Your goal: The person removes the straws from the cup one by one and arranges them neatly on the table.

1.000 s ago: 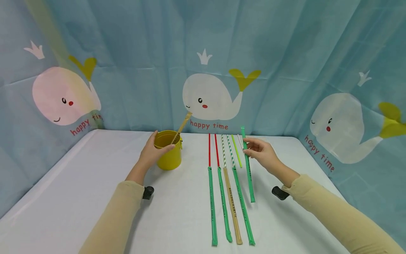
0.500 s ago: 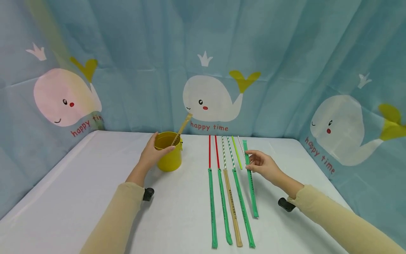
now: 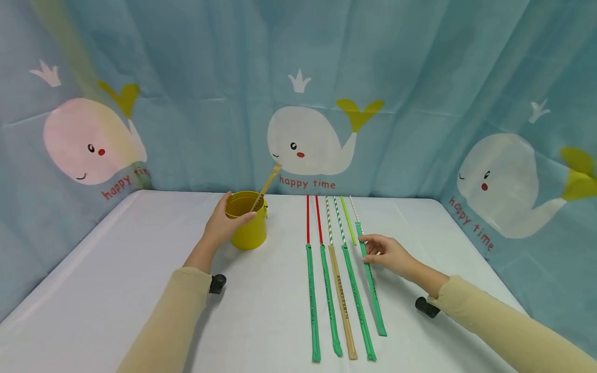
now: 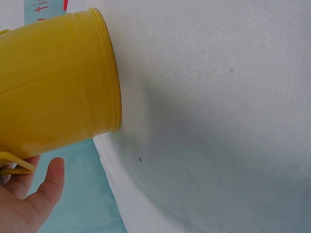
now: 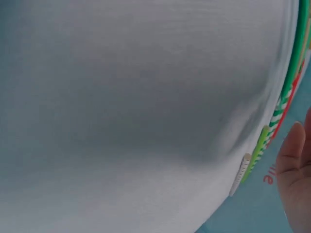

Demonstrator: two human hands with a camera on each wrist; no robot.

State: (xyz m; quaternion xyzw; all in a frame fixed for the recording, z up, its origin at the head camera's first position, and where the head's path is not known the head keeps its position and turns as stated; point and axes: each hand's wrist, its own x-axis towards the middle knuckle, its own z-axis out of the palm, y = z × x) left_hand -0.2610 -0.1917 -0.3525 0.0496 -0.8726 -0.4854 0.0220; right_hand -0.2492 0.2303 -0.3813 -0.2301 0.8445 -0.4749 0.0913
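My left hand [image 3: 224,223] grips the side of a small yellow bucket [image 3: 249,230], thumb across its front, fingers partly hidden behind. A tan paper-wrapped straw [image 3: 267,186] leans out of the bucket. In the left wrist view the bucket [image 4: 58,82] fills the upper left, with the hand [image 4: 29,199] by its wire handle [image 4: 17,162]. My right hand [image 3: 389,254] pinches a green-wrapped straw [image 3: 373,290] near its upper end, just below a white patterned straw [image 3: 354,208]. In the right wrist view the hand [image 5: 296,170] is cut off at the right edge.
Two red straws [image 3: 308,220], two green-striped straws [image 3: 339,220] and a lime straw [image 3: 347,220] lie in the back row. In front lie several wrapped straws, green [image 3: 313,305] and one tan [image 3: 342,303]. A blue whale-print curtain [image 3: 224,103] hangs behind the white table [image 3: 140,269].
My right hand has drawn the green-wrapped straw toward me and slightly right, down from over the white patterned straw. The left hand stays on the bucket.
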